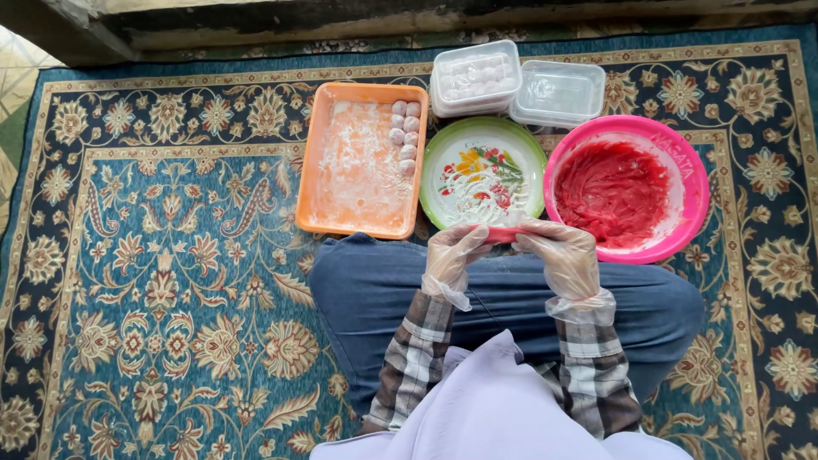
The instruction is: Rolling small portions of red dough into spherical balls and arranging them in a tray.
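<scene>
Dough, red and pressed flat (503, 232), sits pinched between both gloved hands right above the lap, just at the near rim of the green plate. Left hand (454, 255) has its fingers curled onto the left end of the piece; right hand (562, 255) grips the right end, fingers bent over the top. Both hands wear clear plastic gloves, with plaid sleeves showing behind them.

Straight ahead of the hands, one round green plate (434, 162) with a flower pattern, dusted white with flour. To its right, one pink bowl (692, 192) holding a smear of red dough (612, 192) across its bottom and side. To the plate's left, one orange rectangular tray (317, 162), floured white, and down its right edge a short column of pale pinkish balls (405, 136); I count about seven, two side by side at the top and the rest in a line below.

Behind the plate, two clear plastic tubs: one lidded tub (475, 77) packed with more pale balls, too crowded to count, and one empty-looking tub (559, 92) just beside it on the right.

Everything rests on a blue patterned carpet (170, 281), and the person sits cross-legged in dark blue trousers (366, 290).
</scene>
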